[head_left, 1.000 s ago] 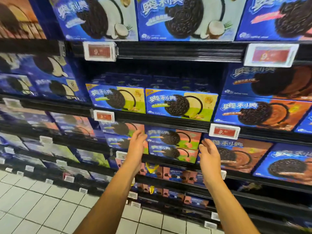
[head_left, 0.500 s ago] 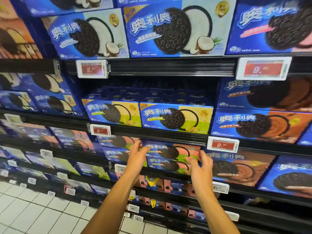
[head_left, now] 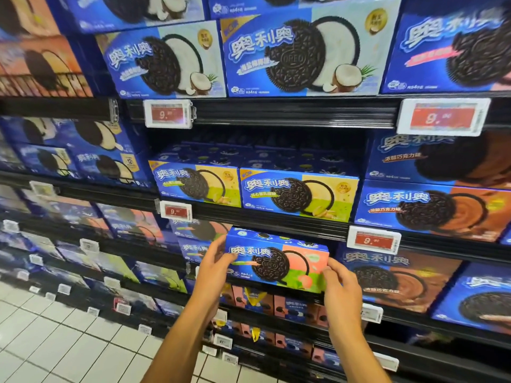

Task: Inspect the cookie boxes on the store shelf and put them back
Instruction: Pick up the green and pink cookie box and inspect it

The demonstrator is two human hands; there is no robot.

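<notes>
Both hands hold one cookie box by its ends: the left hand curls round its left end, the right hand pinches its lower right corner. The box sits just in front of the shelf edge, above the stacked chocolate boxes' row. Inspection seems to be starting; next likely calls for turning it to check its faces.

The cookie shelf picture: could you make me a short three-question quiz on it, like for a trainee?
1. True or false: both hands hold the pink-and-blue cookie box.
2. The boxes directly above the held box have which panel colour? A) yellow-green B) white C) brown
3. Fill in: the price tag just right of the held box is white and ____.

Key: 1 true, the left hand and right hand grip its ends. 2 A. 3 red.
</notes>
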